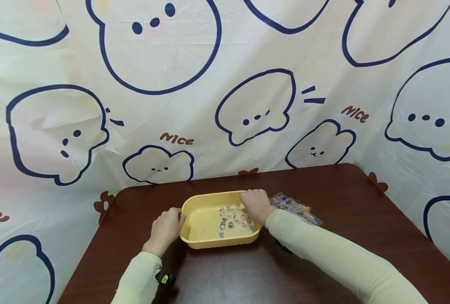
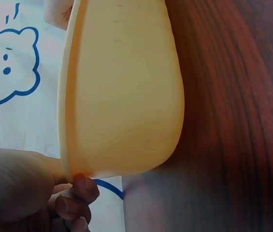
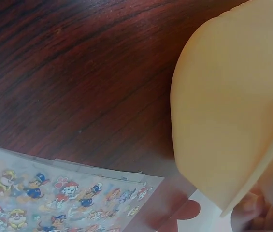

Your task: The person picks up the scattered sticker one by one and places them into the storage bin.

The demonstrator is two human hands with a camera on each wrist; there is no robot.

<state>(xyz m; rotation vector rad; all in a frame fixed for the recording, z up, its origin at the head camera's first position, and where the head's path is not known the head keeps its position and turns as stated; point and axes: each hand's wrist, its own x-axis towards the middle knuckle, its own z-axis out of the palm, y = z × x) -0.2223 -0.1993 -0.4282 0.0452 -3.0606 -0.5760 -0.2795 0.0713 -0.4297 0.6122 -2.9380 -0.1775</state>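
A yellow plastic basin (image 1: 202, 230) with rounded corners stands at the middle of the dark table, small cartoon stickers (image 1: 232, 217) showing on its inside floor. My left hand (image 1: 165, 228) grips the basin's left rim, thumb over the edge. In the left wrist view, curled fingertips (image 2: 85, 188) of that hand press under the rim from outside. My right hand (image 1: 257, 204) holds the rim at the right end, its fingers (image 3: 250, 208) showing below the rim in the right wrist view. Clear sticker sheets (image 1: 295, 207) with cartoon dogs lie just right of the basin.
The reddish-brown wooden table (image 1: 225, 274) extends to both sides and toward me. A pale cloth curtain (image 1: 171, 114) with blue-outlined bears hangs behind and at both sides. A black wrist strap (image 1: 165, 278) sits on my left sleeve.
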